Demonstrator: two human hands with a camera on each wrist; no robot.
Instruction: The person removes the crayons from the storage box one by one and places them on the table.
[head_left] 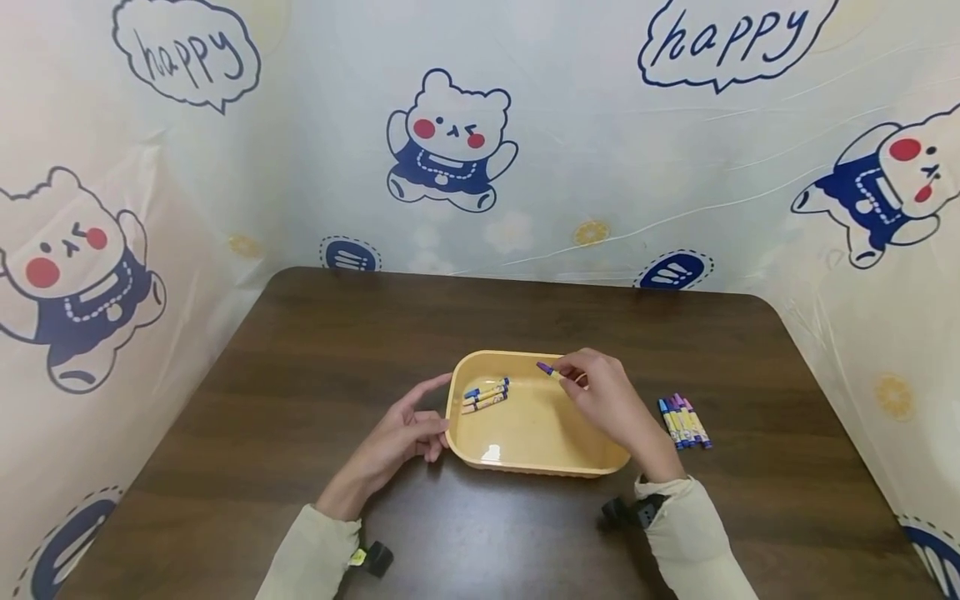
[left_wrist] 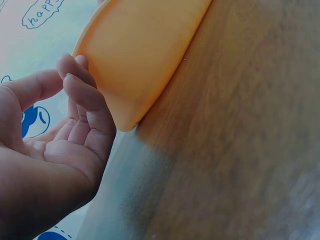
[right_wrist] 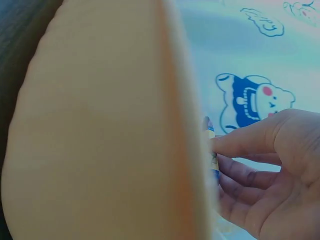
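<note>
A yellow plastic tray (head_left: 525, 458) rests on the table, with three crayons (head_left: 486, 395) lying side by side near its left end, blue and pale-tipped ones. My left hand (head_left: 401, 433) touches the outside of the tray's left end, fingertips right at the rim. In the left wrist view its fingers bend loosely against the tray wall (left_wrist: 145, 50). Over the tray's right part, my right hand (head_left: 603, 392) pinches a purple crayon (head_left: 546, 368) between thumb and fingers, tip pointing to the far left. The tray's side hides part of that crayon (right_wrist: 210, 129) in the right wrist view.
Right of the tray, several more crayons (head_left: 684, 422) with blue and purple tips lie in a row on the dark wooden table (head_left: 360, 325). A cloth printed with bears (head_left: 450, 142) surrounds the table's back and sides.
</note>
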